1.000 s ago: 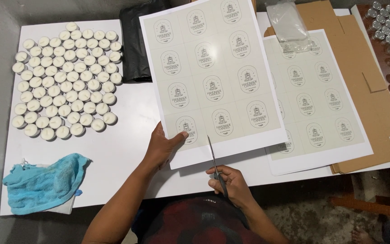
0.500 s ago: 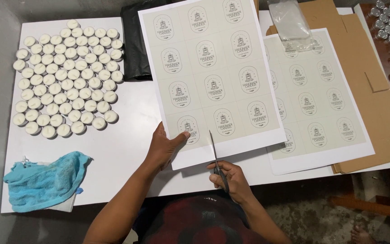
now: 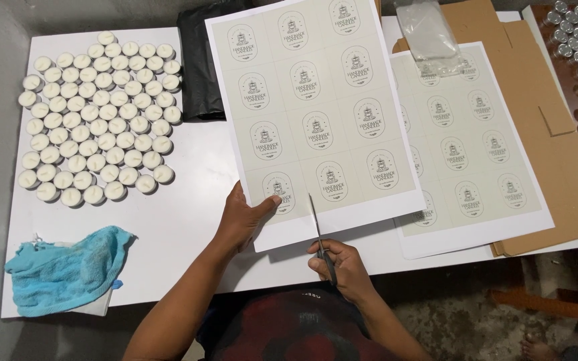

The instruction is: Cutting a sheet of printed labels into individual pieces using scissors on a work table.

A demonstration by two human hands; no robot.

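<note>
Near the front edge of the white table (image 3: 188,230), my right hand (image 3: 342,264) is closed around the handles of the scissors (image 3: 320,241). The blades point away from me and reach into the bottom edge of a sheet of labels (image 3: 316,120). My left hand (image 3: 245,217) pinches the sheet's lower left corner, thumb on top, and holds it up off the table (it tilts a little). Just to the right, a second label sheet (image 3: 476,160) lies flat on brown cardboard (image 3: 543,120). To the left sit many small white candles (image 3: 98,117) packed close together. A blue cloth (image 3: 65,271) lies near the table's front left corner.
</note>
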